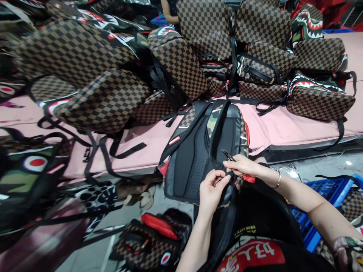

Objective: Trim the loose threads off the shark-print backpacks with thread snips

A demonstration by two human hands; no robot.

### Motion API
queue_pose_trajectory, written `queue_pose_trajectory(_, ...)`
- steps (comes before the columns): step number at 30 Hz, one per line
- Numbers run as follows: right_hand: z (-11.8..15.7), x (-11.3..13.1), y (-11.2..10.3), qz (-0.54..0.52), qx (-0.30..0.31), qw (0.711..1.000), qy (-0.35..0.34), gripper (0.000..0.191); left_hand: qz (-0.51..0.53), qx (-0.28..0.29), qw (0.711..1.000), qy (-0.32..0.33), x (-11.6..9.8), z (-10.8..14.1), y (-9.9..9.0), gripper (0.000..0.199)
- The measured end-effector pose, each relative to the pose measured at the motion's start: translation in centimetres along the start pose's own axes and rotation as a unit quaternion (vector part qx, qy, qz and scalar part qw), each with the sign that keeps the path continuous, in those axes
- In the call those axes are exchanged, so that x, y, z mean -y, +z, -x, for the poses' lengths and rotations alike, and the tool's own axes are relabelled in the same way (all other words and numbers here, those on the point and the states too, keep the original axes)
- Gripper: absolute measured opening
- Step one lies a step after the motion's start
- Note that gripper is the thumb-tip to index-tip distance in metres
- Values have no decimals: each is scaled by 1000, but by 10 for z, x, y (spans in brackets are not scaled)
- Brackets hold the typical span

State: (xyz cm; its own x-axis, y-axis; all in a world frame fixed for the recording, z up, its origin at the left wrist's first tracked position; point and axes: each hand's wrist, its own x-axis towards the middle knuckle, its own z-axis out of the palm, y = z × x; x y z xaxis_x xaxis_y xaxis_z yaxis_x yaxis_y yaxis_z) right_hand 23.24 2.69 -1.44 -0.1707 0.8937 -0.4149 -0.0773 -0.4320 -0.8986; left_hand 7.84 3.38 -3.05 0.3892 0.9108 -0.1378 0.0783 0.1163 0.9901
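Observation:
A black backpack point(191, 162) lies back side up across the table edge and my lap, its straps and padded panel showing. My left hand point(213, 186) is closed, thumb and fingers pinching a black strap end near the bag's lower right. Right beside it, my right hand point(239, 166) is wrapped round small dark snips point(227, 154), whose blades point up and left over the bag. The fingertips of both hands nearly meet at the black strap. A red tab point(248, 178) shows just under my right hand.
Checkered backpacks point(107, 100) are piled along the pink table point(136, 136). More bags point(147, 241) lie on the floor at lower left. A blue crate point(326, 192) stands at right. Another person's arm point(169, 16) shows at the top, and patterned clothing point(96, 196) at left.

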Motion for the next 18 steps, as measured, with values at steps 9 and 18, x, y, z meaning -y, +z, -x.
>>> queue_pose_trajectory(9,10,-5,-1,255,-76,940,-216,23,137,-18,988,-67,11,1,0,25)
queue_pose_trajectory(18,18,5,-15,187,-300,896,-268,27,212,-30,969,-123,16,4,2,29)
